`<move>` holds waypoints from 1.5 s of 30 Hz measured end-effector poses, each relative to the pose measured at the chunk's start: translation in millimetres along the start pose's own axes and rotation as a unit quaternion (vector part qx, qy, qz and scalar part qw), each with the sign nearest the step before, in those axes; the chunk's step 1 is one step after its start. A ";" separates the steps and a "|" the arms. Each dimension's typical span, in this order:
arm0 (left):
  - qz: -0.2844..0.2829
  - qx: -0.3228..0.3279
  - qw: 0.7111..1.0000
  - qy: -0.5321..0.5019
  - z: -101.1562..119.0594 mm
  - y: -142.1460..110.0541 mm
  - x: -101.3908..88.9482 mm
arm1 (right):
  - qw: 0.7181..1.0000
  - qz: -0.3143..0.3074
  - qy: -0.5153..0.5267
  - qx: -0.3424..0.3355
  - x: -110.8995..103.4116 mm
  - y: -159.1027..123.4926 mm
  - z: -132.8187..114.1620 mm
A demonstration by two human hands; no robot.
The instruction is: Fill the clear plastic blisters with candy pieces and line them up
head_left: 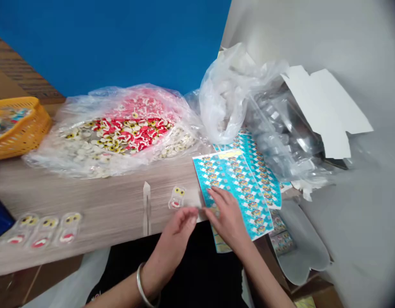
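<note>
head view: sticker sheet (pixel 248 199) beneath spread right hand (pixel 229 219); clear pack (pixel 177 197) beyond curled left hand (pixel 175 235), grip unclear.

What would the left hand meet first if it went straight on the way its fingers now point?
Probably the right hand, just ahead of the left hand and seen against the blue printed sheet, though depth is unclear.
</note>
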State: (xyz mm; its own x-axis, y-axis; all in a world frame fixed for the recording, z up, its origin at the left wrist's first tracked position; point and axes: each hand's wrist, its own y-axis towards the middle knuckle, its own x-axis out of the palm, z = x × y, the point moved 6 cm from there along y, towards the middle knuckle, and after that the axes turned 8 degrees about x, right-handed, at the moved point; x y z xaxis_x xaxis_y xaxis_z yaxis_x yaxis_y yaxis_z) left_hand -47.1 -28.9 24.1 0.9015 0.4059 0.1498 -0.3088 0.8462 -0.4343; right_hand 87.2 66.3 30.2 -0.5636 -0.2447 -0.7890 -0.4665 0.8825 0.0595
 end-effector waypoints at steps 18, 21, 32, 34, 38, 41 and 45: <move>-0.023 0.047 0.998 -0.018 -44.5 53.1 51.0 | 0.987 0.038 0.148 -0.046 -7.5 -2.4 28.3; -0.044 0.075 0.996 0.014 -41.1 56.0 49.8 | 0.989 0.015 0.127 -0.079 -3.7 4.8 24.5; -0.059 0.081 0.995 -0.024 -30.8 62.0 59.4 | 0.966 0.020 0.257 0.034 -4.7 17.8 28.0; -0.068 0.068 0.995 -0.038 -33.9 61.3 61.6 | 0.939 0.012 0.324 0.112 0.1 21.0 37.4; -0.078 0.070 0.993 0.060 -35.7 52.0 52.4 | 0.847 0.004 0.470 0.248 11.8 21.5 64.8; -0.009 0.291 0.910 0.294 -0.5 36.6 41.0 | 0.798 0.011 0.535 0.277 15.1 20.6 77.7; -0.138 0.533 0.680 0.484 20.6 16.5 73.9 | 0.778 -0.018 0.561 0.281 20.2 21.0 83.2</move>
State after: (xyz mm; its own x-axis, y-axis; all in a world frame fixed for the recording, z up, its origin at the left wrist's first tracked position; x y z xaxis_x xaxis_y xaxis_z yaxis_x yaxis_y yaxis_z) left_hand 8.1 22.2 46.4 0.5869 0.1999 -0.7846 0.3345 0.8226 0.4598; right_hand 122.7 113.3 -35.4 -0.9451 -0.1910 0.2652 -0.3006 0.8263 -0.4763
